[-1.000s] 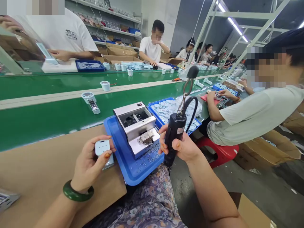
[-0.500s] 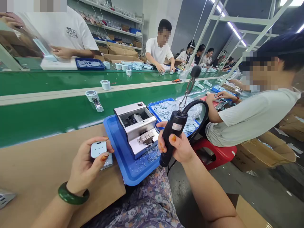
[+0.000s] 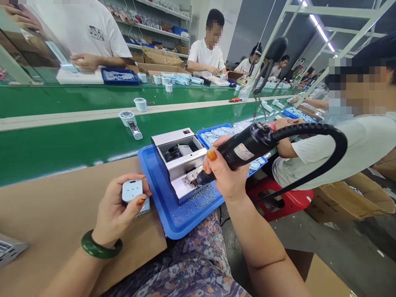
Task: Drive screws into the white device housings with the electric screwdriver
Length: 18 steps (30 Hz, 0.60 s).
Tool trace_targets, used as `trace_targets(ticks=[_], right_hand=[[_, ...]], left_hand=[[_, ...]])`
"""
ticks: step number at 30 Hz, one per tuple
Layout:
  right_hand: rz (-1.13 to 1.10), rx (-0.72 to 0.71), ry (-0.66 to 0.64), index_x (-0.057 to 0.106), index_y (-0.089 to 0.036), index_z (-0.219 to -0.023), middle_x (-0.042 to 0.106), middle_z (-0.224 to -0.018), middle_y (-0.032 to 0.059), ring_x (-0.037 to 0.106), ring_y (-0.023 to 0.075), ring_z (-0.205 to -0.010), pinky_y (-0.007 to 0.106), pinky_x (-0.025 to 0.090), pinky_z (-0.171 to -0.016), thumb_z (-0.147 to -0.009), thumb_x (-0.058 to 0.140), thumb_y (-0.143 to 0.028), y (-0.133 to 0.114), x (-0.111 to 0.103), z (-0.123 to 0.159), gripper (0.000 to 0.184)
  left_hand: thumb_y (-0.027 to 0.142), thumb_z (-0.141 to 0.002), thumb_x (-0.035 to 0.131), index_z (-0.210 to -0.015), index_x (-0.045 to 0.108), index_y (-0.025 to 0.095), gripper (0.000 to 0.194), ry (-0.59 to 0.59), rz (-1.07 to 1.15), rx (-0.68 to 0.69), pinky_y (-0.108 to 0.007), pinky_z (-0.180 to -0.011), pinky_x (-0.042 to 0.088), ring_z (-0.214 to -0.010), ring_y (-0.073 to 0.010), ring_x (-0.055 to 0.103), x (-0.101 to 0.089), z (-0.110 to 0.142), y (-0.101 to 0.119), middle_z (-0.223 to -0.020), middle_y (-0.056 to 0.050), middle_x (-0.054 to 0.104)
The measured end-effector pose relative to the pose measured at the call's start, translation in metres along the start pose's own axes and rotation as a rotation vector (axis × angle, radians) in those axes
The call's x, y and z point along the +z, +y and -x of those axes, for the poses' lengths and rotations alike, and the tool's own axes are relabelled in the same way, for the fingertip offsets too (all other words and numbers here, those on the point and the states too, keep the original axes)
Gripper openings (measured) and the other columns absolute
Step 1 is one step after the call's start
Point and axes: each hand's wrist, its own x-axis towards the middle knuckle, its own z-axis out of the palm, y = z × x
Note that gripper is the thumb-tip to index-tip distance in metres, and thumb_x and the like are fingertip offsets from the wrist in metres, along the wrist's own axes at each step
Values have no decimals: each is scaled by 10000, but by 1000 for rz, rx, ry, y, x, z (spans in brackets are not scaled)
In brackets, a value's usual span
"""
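My left hand is closed around a light-blue plastic casing with small holes in its face, held above brown cardboard. In my right hand is a black electric screwdriver, tilted, its cable leading off to the right and a chain at its rear end. The screwdriver's front end is at the metal outlet of a white-and-black screw feeder; whether its bit touches a screw is hidden. The feeder stands in a blue tray that also holds many loose screws.
Behind the feeder lies a blue tray of light-blue parts. A green conveyor carries round white-blue units. A co-worker sits at right near a red stool. A metal part is at far left.
My right hand has tilted the screwdriver from near upright and brought its front end to the feeder's outlet. My left hand keeps its hold on the casing. The view has shifted slightly.
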Motion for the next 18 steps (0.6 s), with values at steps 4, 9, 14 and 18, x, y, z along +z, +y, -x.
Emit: trace_targets(ticks=[4, 9, 14, 18], right_hand=[[-3, 41, 20, 637, -234, -869, 549, -620, -80, 511, 82, -467, 263, 451, -471, -828, 875, -499, 4, 5, -4, 359], [62, 160, 9, 637, -211, -842, 558, -606, -85, 517, 72, -478, 244, 459, -491, -826, 876, -380, 3, 0, -6, 293], [-133, 107, 12, 604, -243, -891, 525, -584, -120, 499, 59, -443, 220, 470, -491, -881, 843, -383, -23, -1, -3, 277], [-304, 39, 32, 566, -261, -840, 499, -570, -125, 446, 56, -407, 219, 466, -474, -862, 851, -359, -50, 17, -3, 302]], left_hand=[[464, -994, 747, -1223, 627, 259, 330, -8, 0, 36, -293, -610, 609, -713, -188, 692, 0, -1, 0, -876, -7, 694], [481, -1002, 732, -1215, 607, 250, 338, -2, -11, 8, -309, -627, 604, -716, -194, 685, -1, 0, -1, -869, -11, 685], [514, -982, 733, -1213, 615, 229, 385, -29, -169, -20, -300, -630, 563, -684, -186, 666, 4, 4, 7, -879, -17, 688], [509, -990, 712, -1162, 656, 212, 348, -124, -339, 88, -270, -645, 538, -693, -168, 670, 15, 6, 20, -935, -32, 710]])
